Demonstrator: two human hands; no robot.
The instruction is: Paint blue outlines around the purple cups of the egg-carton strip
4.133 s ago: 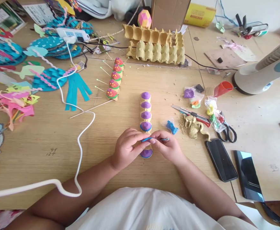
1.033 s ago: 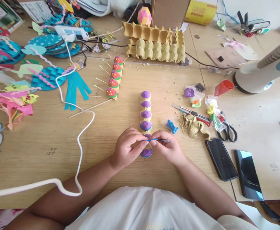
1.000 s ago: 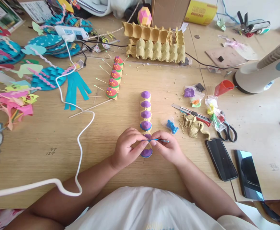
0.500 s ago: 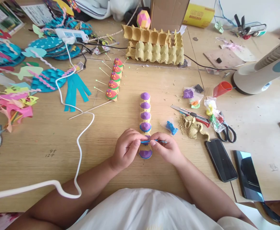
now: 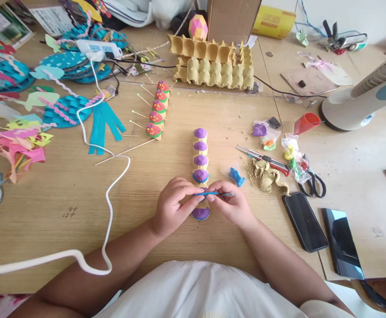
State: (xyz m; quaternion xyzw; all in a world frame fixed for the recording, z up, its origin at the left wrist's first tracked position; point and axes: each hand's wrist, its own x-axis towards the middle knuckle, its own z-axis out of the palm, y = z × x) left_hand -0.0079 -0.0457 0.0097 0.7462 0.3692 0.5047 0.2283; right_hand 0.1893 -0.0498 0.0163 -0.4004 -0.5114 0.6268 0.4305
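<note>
A thin blue clay strip (image 5: 209, 193) stretches sideways between my two hands. My left hand (image 5: 173, 201) pinches its left end between thumb and fingers. On the other side, my right hand (image 5: 230, 204) pinches the strip toward its right end, with a short tip sticking out past the fingers. Beneath them lies an egg-carton strip (image 5: 200, 160) of several bumps capped in purple clay. Blue edging shows under the nearest bump and another beyond my fingers; my hands partly cover the bumps between. A bag of blue clay (image 5: 237, 176) rests right of the strip.
Red-and-green egg-carton caterpillars (image 5: 156, 110) stand at back left, beside a white cable (image 5: 108, 198). To the right lie a utility knife (image 5: 265, 160), carton scraps (image 5: 264, 176), scissors (image 5: 313, 182) and two phones (image 5: 304, 221). Egg cartons (image 5: 219, 73) sit at the back.
My left thumb has come up to meet the fingers on the blue strip. More of the strip now shows, lying straighter between my hands. Other things stay where they were.
</note>
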